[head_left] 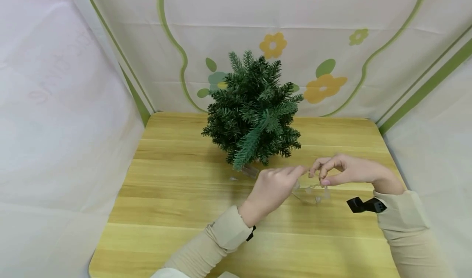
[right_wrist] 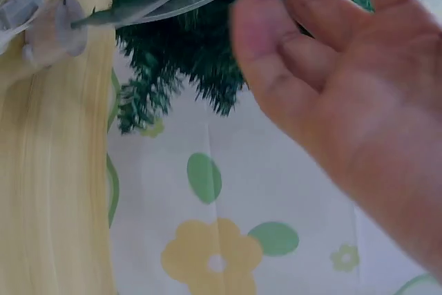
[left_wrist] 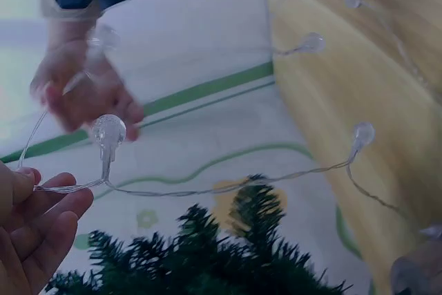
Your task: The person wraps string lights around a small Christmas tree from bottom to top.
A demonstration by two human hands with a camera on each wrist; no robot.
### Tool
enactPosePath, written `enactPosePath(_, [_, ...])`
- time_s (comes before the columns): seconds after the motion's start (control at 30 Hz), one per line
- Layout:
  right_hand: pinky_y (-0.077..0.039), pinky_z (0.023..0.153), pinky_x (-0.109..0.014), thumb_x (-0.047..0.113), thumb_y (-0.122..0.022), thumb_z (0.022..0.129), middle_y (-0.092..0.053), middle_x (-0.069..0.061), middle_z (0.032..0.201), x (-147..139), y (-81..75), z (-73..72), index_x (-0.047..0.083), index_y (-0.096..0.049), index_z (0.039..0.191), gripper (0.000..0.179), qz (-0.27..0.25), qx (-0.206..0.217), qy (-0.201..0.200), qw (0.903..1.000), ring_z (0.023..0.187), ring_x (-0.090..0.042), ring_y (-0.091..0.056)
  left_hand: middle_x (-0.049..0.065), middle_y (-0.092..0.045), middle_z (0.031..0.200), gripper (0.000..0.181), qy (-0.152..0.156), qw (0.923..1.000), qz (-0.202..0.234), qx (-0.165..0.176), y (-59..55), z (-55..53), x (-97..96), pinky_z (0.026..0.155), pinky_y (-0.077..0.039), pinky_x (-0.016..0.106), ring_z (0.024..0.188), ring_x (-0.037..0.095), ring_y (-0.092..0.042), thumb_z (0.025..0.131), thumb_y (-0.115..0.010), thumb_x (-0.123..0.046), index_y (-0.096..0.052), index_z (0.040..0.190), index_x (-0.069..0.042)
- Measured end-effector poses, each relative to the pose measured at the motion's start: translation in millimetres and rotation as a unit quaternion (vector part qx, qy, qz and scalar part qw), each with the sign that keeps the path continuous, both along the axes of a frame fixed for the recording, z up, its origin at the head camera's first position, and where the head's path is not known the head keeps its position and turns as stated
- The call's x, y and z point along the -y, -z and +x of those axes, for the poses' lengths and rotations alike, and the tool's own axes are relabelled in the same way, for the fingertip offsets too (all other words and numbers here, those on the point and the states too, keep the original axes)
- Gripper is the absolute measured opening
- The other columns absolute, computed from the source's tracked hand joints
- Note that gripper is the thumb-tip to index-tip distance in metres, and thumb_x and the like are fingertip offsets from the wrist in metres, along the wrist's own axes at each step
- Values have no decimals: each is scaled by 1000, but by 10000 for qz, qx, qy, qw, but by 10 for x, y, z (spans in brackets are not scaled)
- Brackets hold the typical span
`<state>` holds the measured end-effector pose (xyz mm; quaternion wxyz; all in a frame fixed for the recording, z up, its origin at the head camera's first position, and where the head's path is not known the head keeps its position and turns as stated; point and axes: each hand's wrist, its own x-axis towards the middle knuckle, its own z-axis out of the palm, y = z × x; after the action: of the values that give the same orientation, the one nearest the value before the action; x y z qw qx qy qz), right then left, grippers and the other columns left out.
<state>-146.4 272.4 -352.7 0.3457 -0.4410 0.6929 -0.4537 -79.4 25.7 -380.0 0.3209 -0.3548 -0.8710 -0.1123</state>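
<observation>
A string of clear lights with round bulbs (left_wrist: 109,130) on thin transparent wire is stretched between my hands, in front of a small artificial Christmas tree (head_left: 254,110). My left hand (head_left: 274,184) pinches the wire between thumb and forefinger, close to one bulb in the left wrist view. To its right, my right hand (head_left: 341,171) pinches another stretch of wire with thumb and fingertips. Some bulbs (head_left: 318,199) hang low over the table between and below the hands. In the right wrist view, wire runs from the right fingertips toward the tree's round base (right_wrist: 69,27).
The wooden table (head_left: 166,212) has rounded corners. A small clear piece (head_left: 250,171) lies under the tree's front branches. White cloth walls (head_left: 236,7) with printed flowers stand behind and at both sides. A black wrist camera (head_left: 365,205) sits at the right cuff.
</observation>
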Motion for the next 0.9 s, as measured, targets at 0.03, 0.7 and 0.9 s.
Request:
enactPosePath(0.03, [-45,90,-22,-14,-48,90,-59,7,119,-26,14,1,7,-58,84,24,-82,29,-89,9999,112,-5,-53,-15,-66,71,14,-21,10000,38,-32,-32,-7,12,39,-21,8,41,-3,-38,93,-60,-13,-64,104,-20])
enactPosePath(0.7, [-52,66,-20,-15,-21,98,-38,-12,71,-704,360,-127,0,-64,115,48,-2467,1531,740,9540,58,-25,-30,-8,-72,84,13,-196,9984,274,-458,-277,-30,172,48,-47,9,73,1,-68,94,-60,-13,-64,106,-13])
enactPosePath(0.9, [-14,39,-21,-14,-21,99,-26,-8,60,-462,95,-130,-15,-59,116,42,-4265,1341,1057,8882,47,-12,-18,-3,-72,87,15,376,9917,943,784,-308,-9,153,56,-49,7,70,2,-66,97,-55,-14,-63,108,-9])
